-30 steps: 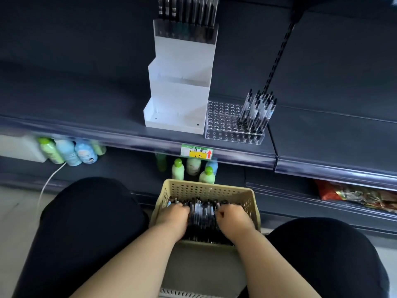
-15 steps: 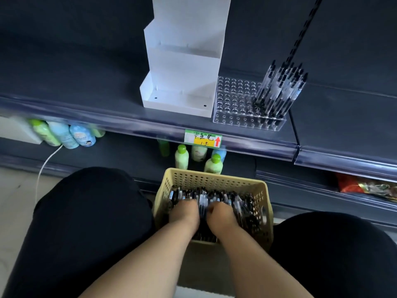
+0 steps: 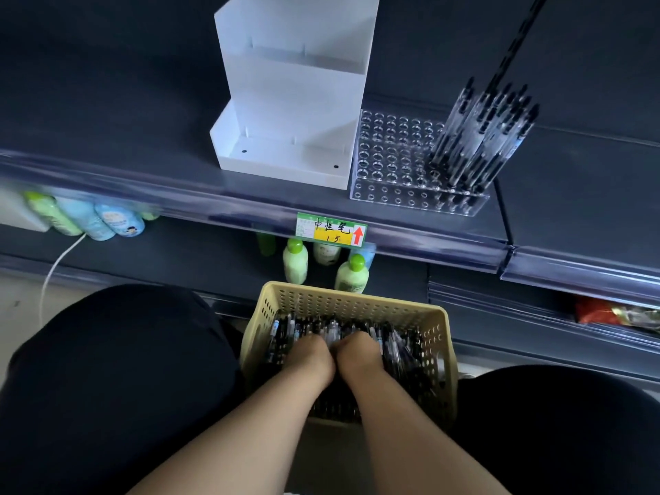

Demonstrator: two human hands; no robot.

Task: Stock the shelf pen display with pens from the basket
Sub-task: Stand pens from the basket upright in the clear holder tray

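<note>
A yellow perforated basket [image 3: 353,303] sits between my knees, filled with black-and-clear pens [image 3: 396,346]. My left hand [image 3: 310,355] and my right hand [image 3: 358,353] are side by side inside it, fingers curled down into the pile; the fingertips are hidden among the pens. On the dark shelf above stands a clear acrylic pen display [image 3: 396,155] full of holes. Its right end holds several upright pens [image 3: 489,134]. The holes on its left are bare.
A white stepped display stand [image 3: 285,112] is just left of the clear rack. A yellow price tag [image 3: 332,229] hangs on the shelf edge. Green and blue bottles [image 3: 295,260] stand on the lower shelf behind the basket. My dark-clothed knees flank the basket.
My hands have drawn together from the two sides of the basket to its middle. The view has tilted down and moved closer to the shelf.
</note>
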